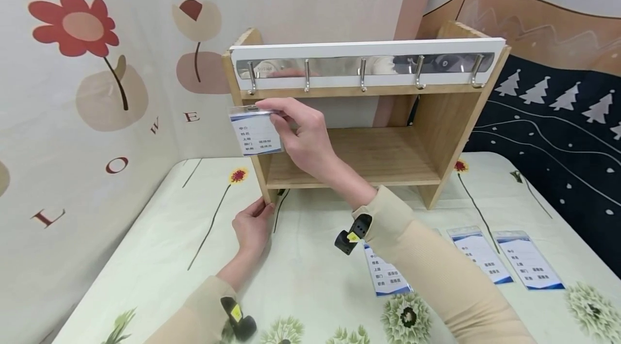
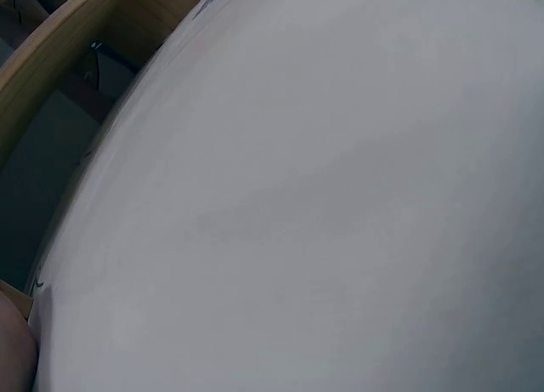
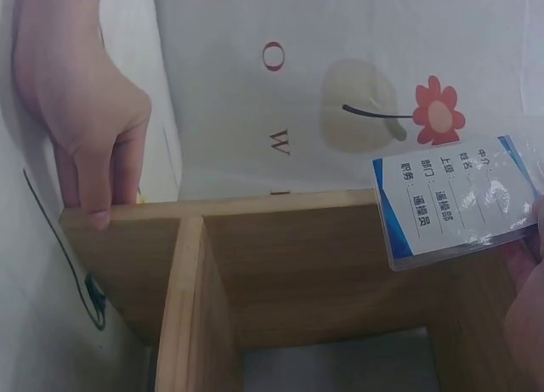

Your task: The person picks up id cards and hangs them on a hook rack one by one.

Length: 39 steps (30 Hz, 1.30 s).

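Note:
A name badge [image 1: 257, 133] in a clear plastic sleeve hangs from my right hand [image 1: 310, 142], whose thumb and fingers pinch its top edge. It is just below the leftmost hook [image 1: 252, 78], in front of the wooden shelf's [image 1: 359, 158] left side. My left hand [image 1: 253, 228] grips the foot of that side panel, low by the tabletop. In the right wrist view the left hand [image 3: 89, 111] has its thumb on one face of the panel [image 3: 280, 207], and the badge [image 3: 450, 201] shows its printed side. The left wrist view shows only a sliver of hand [image 2: 13, 345].
A white-backed rail [image 1: 335, 66] with several metal hooks runs across the shelf's top front. More badges lie on the flowered tablecloth to the right: one [image 1: 385, 274] partly under my right sleeve, others [image 1: 480, 258] farther right. Patterned walls stand behind and at both sides.

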Each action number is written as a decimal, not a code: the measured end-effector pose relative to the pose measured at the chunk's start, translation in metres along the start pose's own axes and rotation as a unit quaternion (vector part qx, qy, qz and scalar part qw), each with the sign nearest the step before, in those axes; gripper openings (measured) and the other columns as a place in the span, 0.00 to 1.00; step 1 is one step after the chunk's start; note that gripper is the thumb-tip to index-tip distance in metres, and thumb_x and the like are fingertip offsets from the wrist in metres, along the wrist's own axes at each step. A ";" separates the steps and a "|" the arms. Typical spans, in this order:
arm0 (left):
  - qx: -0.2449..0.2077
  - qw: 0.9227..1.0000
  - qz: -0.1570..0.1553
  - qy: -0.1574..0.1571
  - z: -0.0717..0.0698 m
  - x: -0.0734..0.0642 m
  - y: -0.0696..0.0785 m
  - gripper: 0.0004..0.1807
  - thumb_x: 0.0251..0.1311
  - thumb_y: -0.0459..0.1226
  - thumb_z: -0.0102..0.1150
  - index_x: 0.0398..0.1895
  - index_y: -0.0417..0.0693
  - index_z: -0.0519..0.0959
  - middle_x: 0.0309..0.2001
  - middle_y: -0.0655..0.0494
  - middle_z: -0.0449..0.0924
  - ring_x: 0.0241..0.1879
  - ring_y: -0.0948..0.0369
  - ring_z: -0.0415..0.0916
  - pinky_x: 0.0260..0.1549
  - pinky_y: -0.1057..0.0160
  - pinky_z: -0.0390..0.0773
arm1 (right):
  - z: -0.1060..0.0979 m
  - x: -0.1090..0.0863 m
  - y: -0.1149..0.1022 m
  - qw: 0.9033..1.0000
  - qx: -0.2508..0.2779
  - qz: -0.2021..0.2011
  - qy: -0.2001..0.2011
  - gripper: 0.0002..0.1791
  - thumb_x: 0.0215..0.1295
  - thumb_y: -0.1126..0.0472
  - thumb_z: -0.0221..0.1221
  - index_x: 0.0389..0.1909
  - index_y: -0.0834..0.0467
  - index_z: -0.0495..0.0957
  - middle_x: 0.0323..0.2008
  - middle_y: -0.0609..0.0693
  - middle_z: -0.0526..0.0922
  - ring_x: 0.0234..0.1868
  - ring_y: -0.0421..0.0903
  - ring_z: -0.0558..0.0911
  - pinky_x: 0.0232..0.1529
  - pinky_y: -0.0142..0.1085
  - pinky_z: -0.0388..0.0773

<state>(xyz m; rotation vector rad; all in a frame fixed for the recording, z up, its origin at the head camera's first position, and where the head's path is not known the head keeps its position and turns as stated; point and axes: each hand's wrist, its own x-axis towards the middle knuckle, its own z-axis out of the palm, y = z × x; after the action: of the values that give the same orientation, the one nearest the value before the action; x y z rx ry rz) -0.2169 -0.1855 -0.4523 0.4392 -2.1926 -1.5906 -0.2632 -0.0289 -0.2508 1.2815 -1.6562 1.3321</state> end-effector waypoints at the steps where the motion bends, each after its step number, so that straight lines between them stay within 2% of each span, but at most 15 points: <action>1: 0.000 1.000 0.000 0.001 0.000 0.000 0.000 0.20 0.66 0.32 0.66 0.61 0.41 0.81 0.53 0.43 0.84 0.53 0.51 0.84 0.46 0.65 0.84 | 0.001 0.001 0.000 1.000 0.001 0.000 0.001 0.11 0.71 0.76 0.57 0.51 0.70 0.81 0.46 0.60 0.86 0.41 0.47 0.84 0.42 0.33 0.82; 13: 0.004 1.000 0.009 0.004 0.002 0.001 0.001 0.19 0.66 0.32 0.66 0.60 0.39 0.82 0.52 0.43 0.85 0.52 0.52 0.85 0.47 0.62 0.84 | 0.007 0.010 -0.007 1.000 0.009 -0.003 0.020 0.12 0.72 0.77 0.54 0.52 0.72 0.80 0.50 0.63 0.84 0.44 0.48 0.83 0.43 0.30 0.81; 23: -0.001 1.000 0.024 0.010 0.004 0.001 -0.001 0.18 0.65 0.31 0.66 0.58 0.38 0.82 0.51 0.42 0.85 0.52 0.50 0.85 0.47 0.61 0.84 | 0.007 0.013 -0.008 0.998 -0.045 0.000 0.035 0.15 0.75 0.73 0.53 0.57 0.70 0.81 0.51 0.61 0.85 0.42 0.47 0.80 0.34 0.30 0.72; 30: -0.003 1.000 0.011 0.005 0.002 0.000 0.000 0.19 0.67 0.32 0.65 0.60 0.39 0.81 0.53 0.43 0.84 0.53 0.52 0.84 0.49 0.60 0.83 | 0.009 0.014 -0.010 0.997 -0.068 -0.001 0.026 0.16 0.75 0.74 0.52 0.58 0.70 0.81 0.48 0.63 0.82 0.38 0.49 0.78 0.33 0.30 0.70; 35: 0.002 1.000 0.005 0.006 0.000 -0.002 0.001 0.19 0.67 0.32 0.65 0.60 0.40 0.81 0.53 0.43 0.85 0.53 0.52 0.84 0.49 0.60 0.83 | 0.010 0.013 -0.011 0.997 -0.078 0.017 0.019 0.17 0.75 0.74 0.51 0.59 0.72 0.79 0.44 0.62 0.81 0.35 0.49 0.75 0.32 0.30 0.67; 39: 0.002 1.000 0.007 0.009 0.000 -0.003 0.002 0.19 0.66 0.32 0.65 0.60 0.41 0.82 0.52 0.43 0.85 0.53 0.51 0.84 0.48 0.60 0.83 | 0.011 0.012 -0.011 0.996 -0.079 0.027 0.015 0.17 0.75 0.74 0.51 0.60 0.72 0.79 0.44 0.62 0.80 0.36 0.50 0.75 0.33 0.30 0.68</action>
<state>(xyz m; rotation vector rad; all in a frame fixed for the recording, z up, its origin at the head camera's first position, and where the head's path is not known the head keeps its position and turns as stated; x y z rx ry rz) -0.2142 -0.1836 -0.4511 0.4371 -2.1817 -1.5690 -0.2560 -0.0431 -0.2395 1.1274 -1.7486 1.2198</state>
